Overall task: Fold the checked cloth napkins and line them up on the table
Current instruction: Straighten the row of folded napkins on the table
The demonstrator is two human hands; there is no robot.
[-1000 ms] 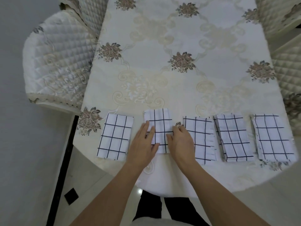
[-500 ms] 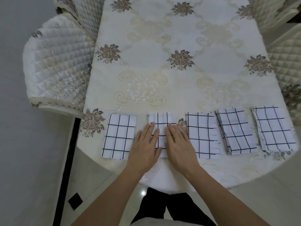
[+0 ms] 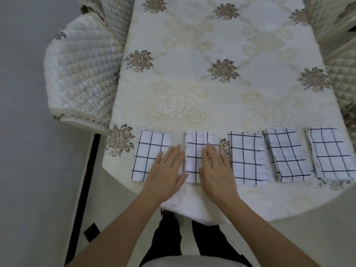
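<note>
Flat-fingered, the left hand (image 3: 165, 174) and right hand (image 3: 216, 170) pressed the second napkin (image 3: 194, 151) of five from the left — lower middle of the frame — likely a last smoothing; next, squaring it with its neighbours.

The left hand (image 3: 166, 172) has slid left off the second folded black-checked white cloth napkin (image 3: 194, 153), partly over the leftmost folded checked napkin (image 3: 150, 149); the right hand (image 3: 216, 170) has flattened.

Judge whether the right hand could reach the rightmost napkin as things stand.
Probably yes: the right hand holds nothing, and only flat folded napkins lie between it and the rightmost napkin.
</note>
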